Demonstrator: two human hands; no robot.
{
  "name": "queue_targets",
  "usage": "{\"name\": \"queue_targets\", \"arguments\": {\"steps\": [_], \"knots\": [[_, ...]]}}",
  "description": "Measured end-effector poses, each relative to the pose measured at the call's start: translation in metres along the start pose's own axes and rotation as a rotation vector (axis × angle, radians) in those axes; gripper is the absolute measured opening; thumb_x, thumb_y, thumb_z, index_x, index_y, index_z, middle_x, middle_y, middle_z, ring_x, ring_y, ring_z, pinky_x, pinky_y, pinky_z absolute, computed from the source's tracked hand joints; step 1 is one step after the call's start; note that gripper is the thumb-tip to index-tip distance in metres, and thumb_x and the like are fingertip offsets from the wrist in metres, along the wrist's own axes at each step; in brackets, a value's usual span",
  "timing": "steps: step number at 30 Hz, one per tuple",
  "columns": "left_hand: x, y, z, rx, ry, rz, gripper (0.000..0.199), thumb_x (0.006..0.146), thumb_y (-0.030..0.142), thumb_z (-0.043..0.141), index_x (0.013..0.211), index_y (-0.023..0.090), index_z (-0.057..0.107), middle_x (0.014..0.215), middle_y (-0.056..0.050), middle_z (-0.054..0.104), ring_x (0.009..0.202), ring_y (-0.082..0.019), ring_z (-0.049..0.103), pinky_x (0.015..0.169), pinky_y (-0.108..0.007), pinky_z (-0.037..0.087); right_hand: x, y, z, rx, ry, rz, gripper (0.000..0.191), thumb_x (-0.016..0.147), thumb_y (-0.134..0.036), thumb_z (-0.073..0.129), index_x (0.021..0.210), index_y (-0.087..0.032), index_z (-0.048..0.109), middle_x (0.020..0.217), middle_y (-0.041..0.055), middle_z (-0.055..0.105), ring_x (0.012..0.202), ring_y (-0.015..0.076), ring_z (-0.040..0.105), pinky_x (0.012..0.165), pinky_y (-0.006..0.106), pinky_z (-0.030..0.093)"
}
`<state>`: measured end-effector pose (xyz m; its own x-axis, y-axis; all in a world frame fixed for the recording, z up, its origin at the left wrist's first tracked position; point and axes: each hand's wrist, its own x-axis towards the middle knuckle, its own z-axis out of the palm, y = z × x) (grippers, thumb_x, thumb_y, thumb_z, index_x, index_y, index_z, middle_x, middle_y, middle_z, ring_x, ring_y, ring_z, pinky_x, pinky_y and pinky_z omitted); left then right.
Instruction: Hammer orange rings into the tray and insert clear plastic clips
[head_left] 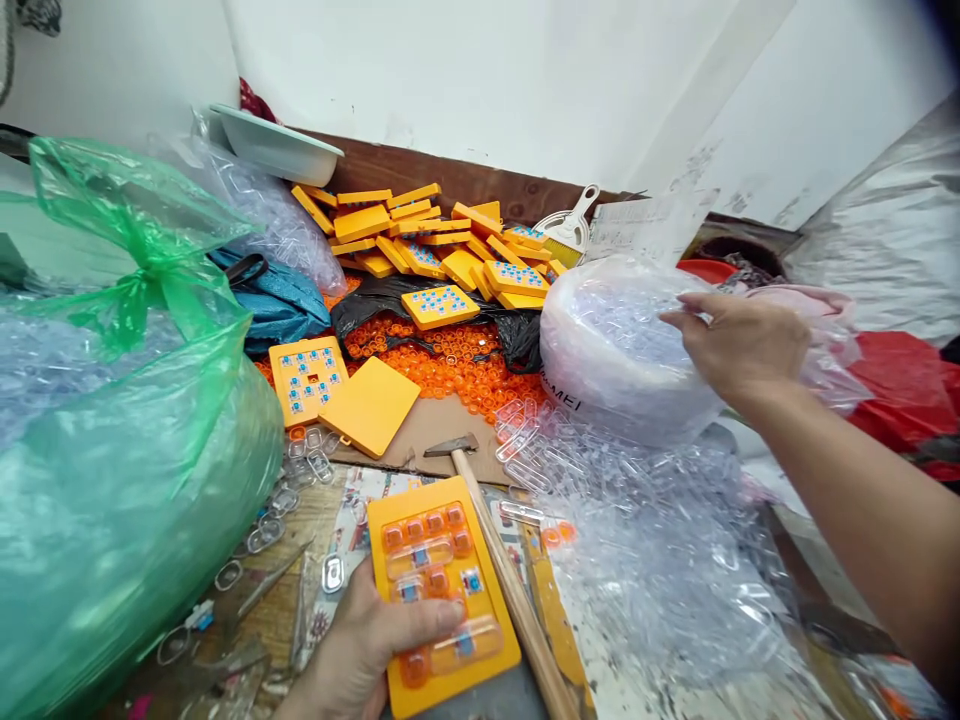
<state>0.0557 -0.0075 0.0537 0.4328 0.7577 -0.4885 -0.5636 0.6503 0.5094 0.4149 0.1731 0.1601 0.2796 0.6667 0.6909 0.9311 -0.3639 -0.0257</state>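
Your left hand (367, 635) is clamped on the yellow panel (454, 567), low centre, thumb across its face over the orange and clear pieces; your right hand (739, 335) is at the near right of the white bag (637, 405), finger and thumb close together, can't tell if anything's pinched. Main risk: the panel is tilted and one-handed, so any piece not seated could slide out if you tip it more; seating depth can't be read from here. Your thumb could also push a piece askew if you press sideways. The hammer (517, 600) lies right along the panel's edge, so a careless swing or set-down could knock it or leave the panel rocking on the handle. Drag the bag's rim and clear bits might spill onto the clear pile (660, 540) below. See-through bits all overlap there, so grabbing two or the wrong shape is likely.
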Motion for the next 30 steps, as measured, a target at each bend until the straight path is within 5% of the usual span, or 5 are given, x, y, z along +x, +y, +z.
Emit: {"name": "queue_targets", "arguments": {"steps": [8, 13, 18, 26, 30], "knots": [[0.001, -0.002, -0.004, 0.015, 0.062, -0.008, 0.068, 0.051, 0.016, 0.087, 0.115, 0.009, 0.065, 0.095, -0.015, 0.076, 0.085, -0.034, 0.072, 0.075, -0.041, 0.059, -0.002, -0.01, -0.003, 0.081, -0.203, 0.047, 0.04, 0.1, -0.037, 0.035, 0.097, -0.013, 0.066, 0.09, 0.0029, 0.067, 0.087, 0.0155, 0.066, 0.081, 0.036, 0.051], [0.002, -0.003, -0.006, 0.02, 0.025, -0.051, 0.074, 0.051, 0.015, 0.087, 0.12, 0.009, 0.062, 0.098, -0.017, 0.075, 0.09, -0.037, 0.07, 0.079, -0.045, 0.057, -0.012, -0.013, -0.009, 0.309, -0.102, 0.023, 0.023, 0.095, -0.034, 0.052, 0.098, -0.014, 0.063, 0.085, 0.0009, 0.065, 0.077, 0.0133, 0.065, 0.074, 0.034, 0.054], [0.002, -0.003, -0.007, 0.008, 0.02, -0.064, 0.071, 0.053, 0.016, 0.088, 0.119, 0.011, 0.063, 0.102, -0.017, 0.074, 0.096, -0.039, 0.068, 0.081, -0.047, 0.056, -0.06, -0.042, -0.051, 0.646, 0.03, 0.026, 0.024, 0.095, -0.027, 0.046, 0.109, -0.01, 0.056, 0.08, 0.0063, 0.061, 0.067, 0.0113, 0.065, 0.059, 0.023, 0.051], [0.002, -0.005, -0.004, 0.007, 0.029, -0.032, 0.056, 0.06, 0.021, 0.085, 0.11, 0.008, 0.064, 0.102, -0.018, 0.074, 0.091, -0.034, 0.07, 0.077, -0.04, 0.058, -0.219, -0.083, -0.112, 1.058, -0.736, -0.397, 0.016, 0.086, -0.013, 0.052, 0.093, -0.023, 0.062, 0.078, 0.0001, 0.063, 0.075, 0.0111, 0.063, 0.066, 0.02, 0.053], [0.001, -0.006, -0.002, 0.016, 0.025, -0.013, 0.054, 0.061, 0.022, 0.084, 0.11, 0.009, 0.065, 0.098, -0.016, 0.075, 0.087, -0.033, 0.071, 0.075, -0.038, 0.058, -0.255, -0.083, -0.104, 1.23, -0.859, -0.196, 0.033, 0.085, -0.012, 0.057, 0.112, -0.029, 0.065, 0.089, 0.0013, 0.063, 0.082, 0.0128, 0.062, 0.073, 0.022, 0.052]]}}
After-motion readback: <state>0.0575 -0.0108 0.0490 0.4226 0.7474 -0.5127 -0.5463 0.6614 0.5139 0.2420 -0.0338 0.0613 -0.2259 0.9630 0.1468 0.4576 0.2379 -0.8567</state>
